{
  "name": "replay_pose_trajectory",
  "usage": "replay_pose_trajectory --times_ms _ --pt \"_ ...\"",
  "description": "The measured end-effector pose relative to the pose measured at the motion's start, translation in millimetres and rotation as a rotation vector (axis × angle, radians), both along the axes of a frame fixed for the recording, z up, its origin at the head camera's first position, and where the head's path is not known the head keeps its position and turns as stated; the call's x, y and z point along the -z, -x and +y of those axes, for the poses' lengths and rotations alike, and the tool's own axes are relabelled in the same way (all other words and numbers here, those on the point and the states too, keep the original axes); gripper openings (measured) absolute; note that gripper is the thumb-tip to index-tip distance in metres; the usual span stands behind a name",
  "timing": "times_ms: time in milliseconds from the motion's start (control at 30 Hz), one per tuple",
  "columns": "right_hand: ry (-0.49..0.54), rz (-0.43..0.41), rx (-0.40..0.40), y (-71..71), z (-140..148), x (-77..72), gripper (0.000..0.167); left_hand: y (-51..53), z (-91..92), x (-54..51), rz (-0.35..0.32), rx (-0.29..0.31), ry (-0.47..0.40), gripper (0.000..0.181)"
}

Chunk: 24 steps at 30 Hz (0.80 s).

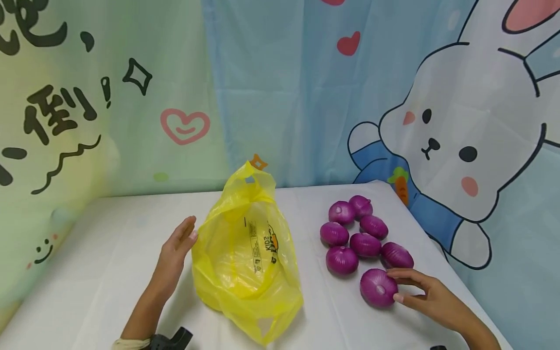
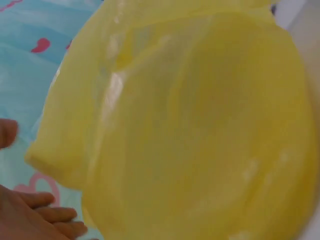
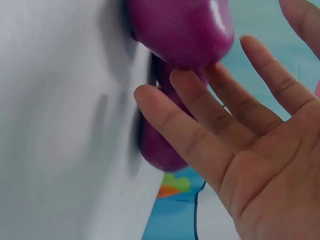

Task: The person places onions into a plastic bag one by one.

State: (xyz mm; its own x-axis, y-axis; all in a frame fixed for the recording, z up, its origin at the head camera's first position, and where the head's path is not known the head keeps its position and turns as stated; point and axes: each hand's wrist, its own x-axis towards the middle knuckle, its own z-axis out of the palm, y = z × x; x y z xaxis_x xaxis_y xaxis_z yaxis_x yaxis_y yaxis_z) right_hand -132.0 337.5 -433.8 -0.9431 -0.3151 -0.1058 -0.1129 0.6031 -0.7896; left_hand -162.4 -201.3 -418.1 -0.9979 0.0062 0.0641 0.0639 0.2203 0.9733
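A yellow plastic bag [image 1: 245, 253] stands on the white table with its mouth spread toward me. My left hand [image 1: 172, 257] is at the bag's left side, fingers straight, thumb near or touching the plastic; the left wrist view shows that hand [image 2: 35, 217] beside the bag [image 2: 200, 130]. At the right, my right hand [image 1: 430, 296] reaches to the nearest purple onion [image 1: 378, 288]. Its thumb and fingertips are at the onion's right side. In the right wrist view the fingers [image 3: 200, 137] are spread and fairly straight, with fingertips by an onion [image 3: 182, 30].
Several more purple onions [image 1: 365, 244] lie in a cluster behind the nearest one, right of the bag. The white tablecloth [image 1: 100, 272] covers the table. A printed curtain [image 1: 280, 97] with a rabbit hangs behind and along the right edge.
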Motion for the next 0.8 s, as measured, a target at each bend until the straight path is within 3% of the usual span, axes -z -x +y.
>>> replay_pose_trajectory --times_ms 167,300,433,800 --pt "0.036 -0.020 -0.027 2.3 -15 4.3 0.056 6.9 8.5 -6.2 -0.102 0.002 0.026 0.072" --pt "0.028 -0.063 -0.002 4.9 -26 6.9 0.065 8.5 14.5 -7.0 -0.179 -0.013 0.064 0.070" --pt "0.002 -0.052 0.049 7.3 -33 7.7 0.065 9.9 19.4 -3.6 -0.199 0.007 0.059 0.063" --pt "0.015 0.001 0.046 6.0 -34 5.0 0.062 6.3 16.8 -2.6 -0.188 0.009 -0.032 0.059"
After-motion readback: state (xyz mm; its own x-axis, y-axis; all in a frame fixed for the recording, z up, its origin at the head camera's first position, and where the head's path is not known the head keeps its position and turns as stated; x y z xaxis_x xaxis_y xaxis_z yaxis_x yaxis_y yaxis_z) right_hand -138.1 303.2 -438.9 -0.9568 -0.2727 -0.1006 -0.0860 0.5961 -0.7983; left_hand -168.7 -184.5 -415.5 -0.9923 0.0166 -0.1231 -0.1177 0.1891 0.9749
